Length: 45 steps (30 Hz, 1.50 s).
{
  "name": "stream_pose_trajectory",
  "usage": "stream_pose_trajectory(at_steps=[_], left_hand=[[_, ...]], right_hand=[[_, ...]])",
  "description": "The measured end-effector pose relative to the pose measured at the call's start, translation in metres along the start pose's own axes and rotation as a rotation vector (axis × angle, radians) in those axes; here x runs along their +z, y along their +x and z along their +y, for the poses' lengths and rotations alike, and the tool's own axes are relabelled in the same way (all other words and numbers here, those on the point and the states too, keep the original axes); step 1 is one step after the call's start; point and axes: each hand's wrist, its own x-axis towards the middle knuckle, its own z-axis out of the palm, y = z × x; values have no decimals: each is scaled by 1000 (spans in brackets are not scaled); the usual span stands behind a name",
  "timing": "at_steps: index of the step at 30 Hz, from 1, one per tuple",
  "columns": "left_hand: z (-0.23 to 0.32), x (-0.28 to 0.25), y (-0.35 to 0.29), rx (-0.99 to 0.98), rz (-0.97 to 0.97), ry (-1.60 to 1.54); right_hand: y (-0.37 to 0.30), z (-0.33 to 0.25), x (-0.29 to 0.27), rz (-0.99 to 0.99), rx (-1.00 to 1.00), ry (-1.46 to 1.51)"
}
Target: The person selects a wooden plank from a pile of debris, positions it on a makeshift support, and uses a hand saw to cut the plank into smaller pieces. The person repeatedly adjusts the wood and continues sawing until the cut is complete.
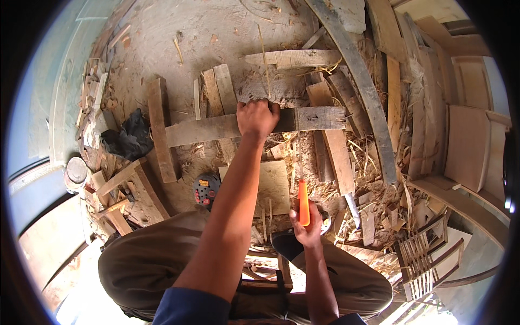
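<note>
Navy sleeves (pixel 192 307); loose brown trousers (pixel 149 257); dark shoe (pixel 287 245).

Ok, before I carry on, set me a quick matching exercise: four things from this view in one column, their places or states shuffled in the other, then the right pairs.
Things
1. Left hand
2. Right hand
3. Crumpled black sheeting
4. Slatted wooden frame

Places and states
A. At the lower right of the picture
B. Wrapped around an orange handle
C. On the ground at the left of the picture
D. Clasping a plank that lies crosswise

Right pairs: 1-D, 2-B, 3-C, 4-A
</note>
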Motion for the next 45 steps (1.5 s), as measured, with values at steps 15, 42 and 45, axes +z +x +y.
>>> stream_pose_trajectory(at_steps=[15,42,45], left_hand=[[4,-10,4,-25,-102,13],[4,-1,3,-6,-143,20],[-4,0,8,-3,-120,27]], right_hand=[[-9,-36,-7,219,-150,-344],[71,-38,29,130,54,-331],[20,-31,5,51,-90,-336]])
